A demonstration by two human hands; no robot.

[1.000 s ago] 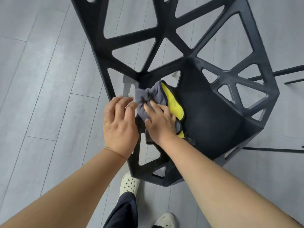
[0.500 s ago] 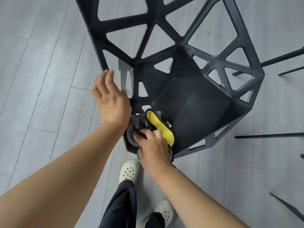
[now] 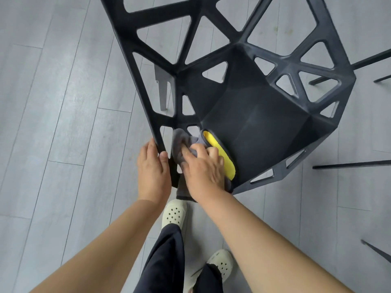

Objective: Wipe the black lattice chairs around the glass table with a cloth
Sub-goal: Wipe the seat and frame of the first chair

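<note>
A black lattice chair [image 3: 260,115] stands on the floor right in front of me, seen from above, its seat facing up. My left hand [image 3: 153,172] grips the chair's left side strut near the seat's front corner, thumb on one side and fingers on the other. My right hand [image 3: 204,168] presses a grey and yellow cloth [image 3: 222,155] against the front left edge of the seat, fingers bent over the crumpled grey part. The cloth's lower end hangs off the seat edge.
Grey plank floor [image 3: 63,102] lies all around. Thin black legs [image 3: 349,164] of other furniture reach in from the right edge. My feet in pale perforated clogs [image 3: 174,214] stand just below the chair's front corner.
My left hand came down from its raised position and took hold of the chair's side strut. My right hand stayed with the cloth at the seat's front left edge.
</note>
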